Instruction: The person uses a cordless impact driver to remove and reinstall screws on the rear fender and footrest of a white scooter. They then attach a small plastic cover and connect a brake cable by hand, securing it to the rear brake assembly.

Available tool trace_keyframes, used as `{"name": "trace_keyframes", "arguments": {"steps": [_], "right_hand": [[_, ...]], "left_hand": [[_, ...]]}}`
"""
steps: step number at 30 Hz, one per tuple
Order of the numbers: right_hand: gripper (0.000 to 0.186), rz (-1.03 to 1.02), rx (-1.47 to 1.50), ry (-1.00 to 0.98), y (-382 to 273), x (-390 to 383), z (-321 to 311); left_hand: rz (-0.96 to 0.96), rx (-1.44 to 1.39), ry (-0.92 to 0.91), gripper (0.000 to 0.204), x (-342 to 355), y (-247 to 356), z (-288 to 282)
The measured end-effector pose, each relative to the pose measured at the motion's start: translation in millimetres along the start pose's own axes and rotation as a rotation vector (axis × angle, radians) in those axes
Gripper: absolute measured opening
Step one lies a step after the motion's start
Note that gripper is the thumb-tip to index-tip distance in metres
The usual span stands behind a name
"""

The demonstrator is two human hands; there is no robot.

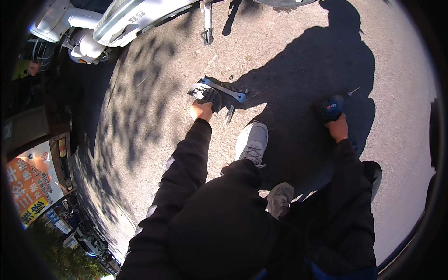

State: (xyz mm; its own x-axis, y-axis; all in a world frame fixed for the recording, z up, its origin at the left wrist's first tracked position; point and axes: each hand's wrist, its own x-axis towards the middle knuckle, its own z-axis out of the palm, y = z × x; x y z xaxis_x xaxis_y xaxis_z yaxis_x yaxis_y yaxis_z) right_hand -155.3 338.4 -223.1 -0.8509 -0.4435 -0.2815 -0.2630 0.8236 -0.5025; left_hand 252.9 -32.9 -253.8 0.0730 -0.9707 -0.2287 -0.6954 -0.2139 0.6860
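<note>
My left hand [200, 111] grips a round grey and black plastic part [205, 94] just above the sunlit ground. My right hand [338, 127] is closed on a blue cordless drill [332, 107] whose bit points up and to the right, inside my own shadow. Next to the plastic part, a blue-handled wrench [225, 89] and a pair of pliers [229, 114] lie on the pavement. Both my arms are in black sleeves.
My grey shoes [252, 142] stand on rough concrete. A white scooter [107, 21] with its kickstand [207, 28] is parked at the top left. A small dark screw [230, 77] lies near the wrench. A street with signs shows at the lower left.
</note>
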Motion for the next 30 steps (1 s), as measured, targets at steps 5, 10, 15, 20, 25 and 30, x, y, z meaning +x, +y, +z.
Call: {"name": "trace_keyframes", "arguments": {"steps": [5, 10, 15, 20, 25, 30], "right_hand": [[0.079, 0.059, -0.080, -0.031, -12.1, 2.5, -2.1], [0.095, 0.134, -0.282, -0.090, -47.7, -5.0, -28.8], [0.082, -0.259, -0.224, 0.221, -111.0, -19.2, -57.5], [0.039, -0.627, 0.291, -0.127, -193.7, -32.4, -6.8], [0.041, -0.950, 0.078, -0.299, -257.4, -32.4, 99.2], [0.019, -0.835, 0.000, -0.268, -267.4, -27.6, 158.7]], "left_hand": [[0.648, 0.048, 0.061, 0.022, -19.0, 58.5, -8.7], [0.917, 0.552, -0.271, 0.022, -16.1, 101.2, 18.8], [0.960, 0.650, -0.400, 0.020, -5.7, 121.7, 14.9], [0.519, -0.192, -0.381, 0.017, 8.0, 125.0, -24.6], [-0.063, -0.811, -0.359, 0.020, -19.2, 88.3, -50.4], [0.043, -0.563, -0.268, 0.022, -69.1, 45.3, -33.2]]}}
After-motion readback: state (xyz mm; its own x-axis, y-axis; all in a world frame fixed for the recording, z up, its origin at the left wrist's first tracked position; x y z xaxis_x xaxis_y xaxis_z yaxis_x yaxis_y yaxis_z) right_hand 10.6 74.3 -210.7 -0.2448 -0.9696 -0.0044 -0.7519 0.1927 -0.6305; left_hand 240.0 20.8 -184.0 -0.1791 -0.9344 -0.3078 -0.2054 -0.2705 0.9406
